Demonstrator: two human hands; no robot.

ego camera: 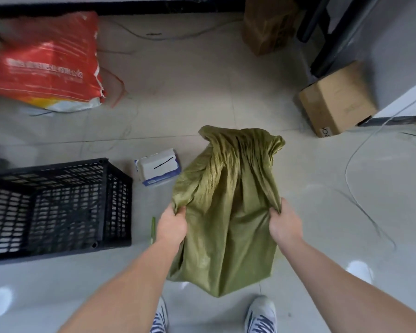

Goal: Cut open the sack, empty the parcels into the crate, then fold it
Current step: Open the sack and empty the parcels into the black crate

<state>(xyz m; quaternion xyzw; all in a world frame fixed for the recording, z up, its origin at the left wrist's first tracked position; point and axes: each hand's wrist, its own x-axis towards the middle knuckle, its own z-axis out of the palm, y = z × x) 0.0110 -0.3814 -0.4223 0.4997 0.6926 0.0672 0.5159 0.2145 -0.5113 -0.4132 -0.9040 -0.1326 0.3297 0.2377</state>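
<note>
An olive-green woven sack [228, 203] hangs in front of me, crumpled and limp. My left hand [172, 224] grips a bunch of its fabric on the left side. My right hand [285, 224] grips the fabric on the right side. A black slatted plastic crate [58, 207] lies on the floor to the left. A white parcel [157, 165] with blue tape and a black line lies on the floor between the crate and the sack. Nothing shows inside the crate from here.
A red and white printed sack [43, 61] lies at the far left. Two cardboard boxes [336, 99] [269, 22] stand at the right and back. A thin green tool [153, 230] lies by the crate. Loose cords [360, 150] trail across the pale tiled floor. My shoes [259, 316] are below.
</note>
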